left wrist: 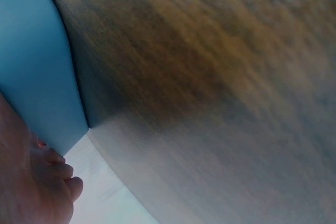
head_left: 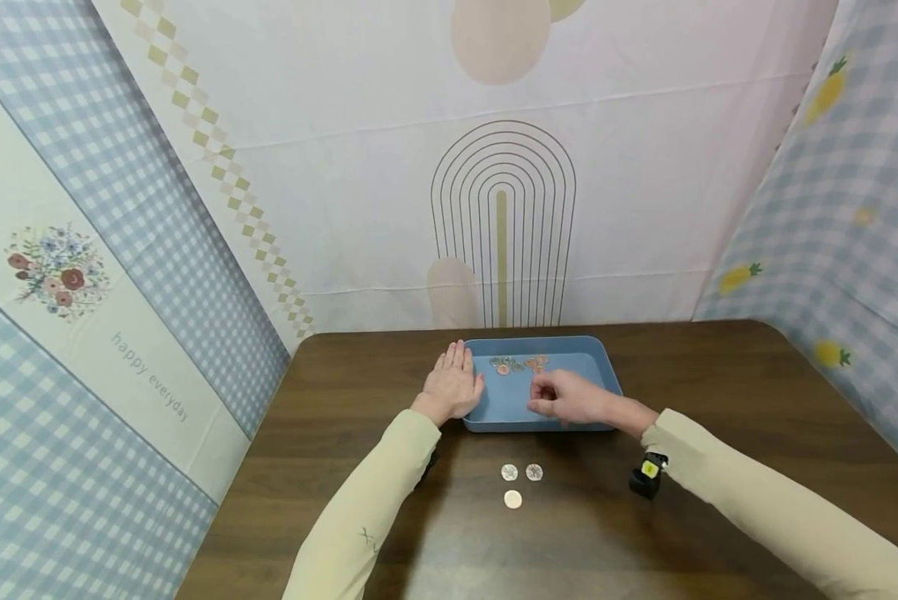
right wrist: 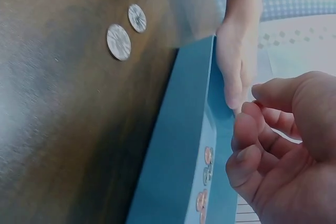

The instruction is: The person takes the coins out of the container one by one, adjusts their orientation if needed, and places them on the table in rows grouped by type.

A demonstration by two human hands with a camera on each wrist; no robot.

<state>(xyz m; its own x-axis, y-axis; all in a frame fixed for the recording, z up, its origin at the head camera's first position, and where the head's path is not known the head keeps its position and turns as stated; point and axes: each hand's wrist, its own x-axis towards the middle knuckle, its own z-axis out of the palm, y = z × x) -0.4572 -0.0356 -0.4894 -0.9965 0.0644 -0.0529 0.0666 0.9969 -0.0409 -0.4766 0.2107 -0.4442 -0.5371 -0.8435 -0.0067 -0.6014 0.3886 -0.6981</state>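
A shallow blue tray stands near the table's far edge. Small copper and silver coins lie in its far part. My left hand rests against the tray's left side, fingers straight and pointing away. Over the right part of the tray is my right hand, its fingers curled and the thumb tip close to the forefinger. In the right wrist view that hand's fingertips come together, and whether a coin sits between them cannot be made out. Two silver coins and a copper coin lie on the table before the tray.
The brown wooden table carries the tray and coins. Behind it hangs a pale patterned cloth; checked blue cloths hang at both sides. The tray's raised rim surrounds the coins inside.
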